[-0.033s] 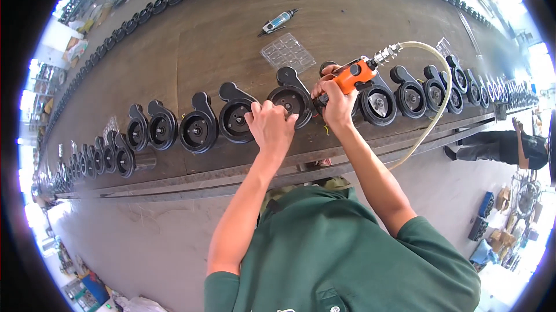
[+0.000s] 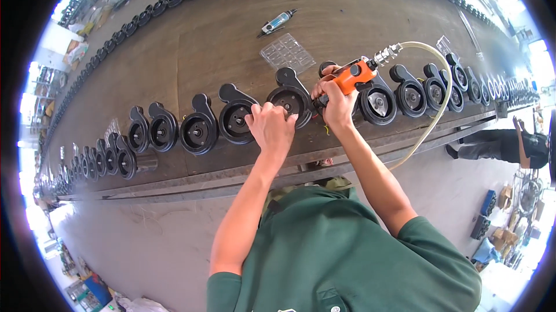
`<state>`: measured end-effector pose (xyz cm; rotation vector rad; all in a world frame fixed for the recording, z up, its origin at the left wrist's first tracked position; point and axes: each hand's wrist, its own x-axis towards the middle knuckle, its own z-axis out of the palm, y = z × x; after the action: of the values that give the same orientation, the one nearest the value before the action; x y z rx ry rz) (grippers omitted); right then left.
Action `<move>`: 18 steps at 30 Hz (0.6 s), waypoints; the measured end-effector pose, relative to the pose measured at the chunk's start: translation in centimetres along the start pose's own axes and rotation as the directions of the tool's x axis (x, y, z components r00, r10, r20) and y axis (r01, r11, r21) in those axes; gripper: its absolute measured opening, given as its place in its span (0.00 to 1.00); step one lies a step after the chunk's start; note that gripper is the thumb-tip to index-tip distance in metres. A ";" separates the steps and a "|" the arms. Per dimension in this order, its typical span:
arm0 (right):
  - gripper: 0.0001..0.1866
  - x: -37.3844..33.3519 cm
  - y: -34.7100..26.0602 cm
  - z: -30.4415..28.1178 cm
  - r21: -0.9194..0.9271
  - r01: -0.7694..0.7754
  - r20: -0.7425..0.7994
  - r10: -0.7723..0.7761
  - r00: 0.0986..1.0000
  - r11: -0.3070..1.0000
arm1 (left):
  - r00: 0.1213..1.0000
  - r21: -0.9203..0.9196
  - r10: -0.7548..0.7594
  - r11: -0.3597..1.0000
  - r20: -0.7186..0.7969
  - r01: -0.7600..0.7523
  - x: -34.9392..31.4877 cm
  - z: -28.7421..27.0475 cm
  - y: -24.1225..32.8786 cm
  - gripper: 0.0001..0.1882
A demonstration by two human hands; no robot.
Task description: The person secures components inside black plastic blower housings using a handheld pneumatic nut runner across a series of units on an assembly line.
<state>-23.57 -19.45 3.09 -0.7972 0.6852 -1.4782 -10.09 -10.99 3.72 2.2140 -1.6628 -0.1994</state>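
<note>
My right hand [image 2: 340, 102] is wrapped round an orange air screwdriver [image 2: 353, 77], whose dark front end points left. A pale hose [image 2: 443, 74] runs from the metal fitting at its back. My left hand [image 2: 271, 128] has its fingers curled on the near rim of a black round housing [image 2: 291, 96] with a lobe on its far side. The tool's tip lies close to that housing's right side; its exact contact is hidden by my right hand. Just left stands a similar black housing [image 2: 236, 116]. Right of my right hand, another housing [image 2: 377, 104] holds a shiny metal piece.
Similar black housings line the table's near edge both ways, and more run along its far edge. A clear plastic divided tray [image 2: 288, 52] and a blue-and-silver air tool [image 2: 278, 23] lie on the brown table [image 2: 220, 45]. A person [image 2: 504, 145] stands at far right.
</note>
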 end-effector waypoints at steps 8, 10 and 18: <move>0.14 -0.8 -1.2 -0.2 -0.045 -0.008 -0.014 0.007 1.000 0.999 | 0.998 0.065 -0.033 0.997 -0.054 0.036 0.2 1.5 0.2 0.05; 0.14 -1.1 -1.6 0.3 -0.035 -0.019 -0.012 0.019 1.000 0.999 | 0.997 0.075 0.045 0.996 -0.066 -0.040 0.2 1.3 -0.1 0.05; 0.15 -1.8 -2.7 1.6 0.128 -0.007 -0.008 0.008 1.000 0.992 | 0.968 -0.335 0.243 0.908 -0.067 -0.251 -0.6 -1.4 -2.2 0.06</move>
<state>-23.88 -17.40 6.04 -0.6897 0.5924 -1.5038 -7.79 -9.61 4.14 1.7295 -1.7271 -0.3621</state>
